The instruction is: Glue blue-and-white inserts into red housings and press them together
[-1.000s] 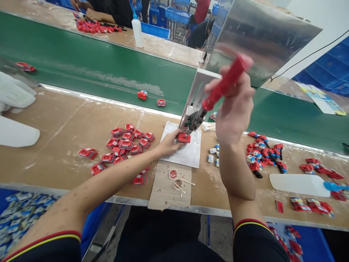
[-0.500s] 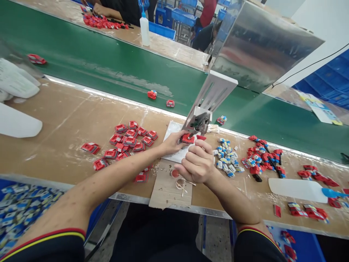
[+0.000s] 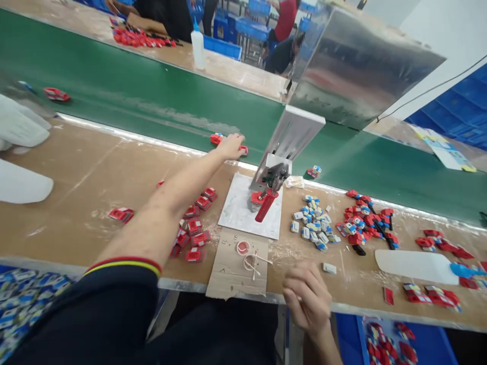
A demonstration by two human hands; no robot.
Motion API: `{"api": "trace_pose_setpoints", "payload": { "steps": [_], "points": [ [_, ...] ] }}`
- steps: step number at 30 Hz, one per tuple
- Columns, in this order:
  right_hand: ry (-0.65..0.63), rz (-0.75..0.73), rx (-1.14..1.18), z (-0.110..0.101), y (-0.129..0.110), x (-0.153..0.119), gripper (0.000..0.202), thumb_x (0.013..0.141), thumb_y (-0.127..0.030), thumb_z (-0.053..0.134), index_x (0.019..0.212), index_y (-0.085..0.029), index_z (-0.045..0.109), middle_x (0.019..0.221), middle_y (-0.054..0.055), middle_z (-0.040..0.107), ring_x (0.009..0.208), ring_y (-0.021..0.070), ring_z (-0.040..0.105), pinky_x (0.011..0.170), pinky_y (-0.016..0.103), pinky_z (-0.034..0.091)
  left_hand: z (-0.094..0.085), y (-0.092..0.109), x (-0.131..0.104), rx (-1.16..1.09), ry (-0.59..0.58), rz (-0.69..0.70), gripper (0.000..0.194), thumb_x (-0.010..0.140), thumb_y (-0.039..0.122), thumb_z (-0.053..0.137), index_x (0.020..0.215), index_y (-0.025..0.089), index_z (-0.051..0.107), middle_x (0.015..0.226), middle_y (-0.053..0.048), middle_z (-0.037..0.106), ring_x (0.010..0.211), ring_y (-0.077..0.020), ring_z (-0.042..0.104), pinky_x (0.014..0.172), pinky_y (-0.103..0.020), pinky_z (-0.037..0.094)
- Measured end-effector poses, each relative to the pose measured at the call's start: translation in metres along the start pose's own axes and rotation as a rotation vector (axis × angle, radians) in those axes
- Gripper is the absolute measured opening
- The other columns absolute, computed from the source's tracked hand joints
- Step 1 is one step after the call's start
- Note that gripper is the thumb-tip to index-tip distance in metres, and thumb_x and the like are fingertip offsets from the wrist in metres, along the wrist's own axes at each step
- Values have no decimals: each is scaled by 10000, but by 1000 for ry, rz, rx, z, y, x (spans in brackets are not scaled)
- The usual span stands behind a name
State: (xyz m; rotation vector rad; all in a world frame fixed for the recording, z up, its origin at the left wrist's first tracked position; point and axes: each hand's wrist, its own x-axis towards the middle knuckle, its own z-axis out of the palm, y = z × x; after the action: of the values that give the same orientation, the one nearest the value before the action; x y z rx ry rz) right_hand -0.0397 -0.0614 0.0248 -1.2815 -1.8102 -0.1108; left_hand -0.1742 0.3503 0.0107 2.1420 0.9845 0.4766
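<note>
My left hand (image 3: 230, 147) reaches over the green conveyor belt, its fingers closed around a small red plastic toy part (image 3: 244, 150). Another red part with blue and white pieces (image 3: 216, 138) lies just left of that hand. Near the table's front edge, my right hand (image 3: 307, 296) has curled fingers; whatever they hold, if anything, is hidden. Beside it lies a white piece (image 3: 329, 268). Between the hands stands a toggle clamp (image 3: 277, 176) on a white board (image 3: 238, 208). Its red handle (image 3: 267, 205) is lowered, and a red part (image 3: 256, 199) sits beneath it.
Cardboard (image 3: 224, 268) in front of the clamp carries two small cups (image 3: 243, 248) and cotton swabs (image 3: 262, 259). Red parts (image 3: 195, 226) lie left, white-blue pieces (image 3: 312, 220) and red assemblies (image 3: 365, 218) right. A white bottle (image 3: 416, 267) lies at the right. Co-workers sit beyond the belt.
My left hand has left the clamp and reached forward to the belt. My right hand has let go of the clamp handle and dropped toward the table edge. Belt parts have shifted right.
</note>
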Motion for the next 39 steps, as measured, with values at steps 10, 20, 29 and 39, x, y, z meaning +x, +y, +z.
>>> {"api": "trace_pose_setpoints", "payload": {
  "steps": [10, 20, 29, 39],
  "points": [
    [-238, 284, 101, 48, 21, -45, 242, 976, -257, 744, 1213, -267, 697, 978, 89, 778, 836, 274, 755, 684, 413, 664, -8, 16, -3, 164, 61, 22, 332, 908, 226, 743, 1144, -7, 741, 1252, -137, 779, 1335, -310, 659, 1217, -482, 413],
    [-410, 55, 110, 72, 32, -6, 145, 1013, -142, 656, 990, -259, 740, 886, 36, 810, 790, 218, 679, 695, 374, 602, 24, 45, -318, -646, 427, -44, 348, 654, 275, 996, 981, 323, 886, 1030, -77, 808, 925, -292, 789, 758, -435, 697],
    [44, 260, 366, 54, 2, -1, 214, 887, -59, 773, 983, -244, 724, 777, -6, 775, 645, 189, 689, 610, 358, 560, 120, 22, -334, -671, 360, 159, 408, 761, 255, 972, 1143, 205, 837, 1013, -114, 845, 853, -216, 822, 747, -281, 673],
    [75, 225, 581, 72, -25, 15, 165, 884, -57, 760, 971, -197, 743, 738, 14, 780, 576, 170, 687, 553, 332, 559, 129, 23, -329, -605, 321, 268, 359, 865, 304, 906, 1190, 184, 808, 1026, -134, 854, 911, -221, 834, 822, -289, 679]
  ]
}}
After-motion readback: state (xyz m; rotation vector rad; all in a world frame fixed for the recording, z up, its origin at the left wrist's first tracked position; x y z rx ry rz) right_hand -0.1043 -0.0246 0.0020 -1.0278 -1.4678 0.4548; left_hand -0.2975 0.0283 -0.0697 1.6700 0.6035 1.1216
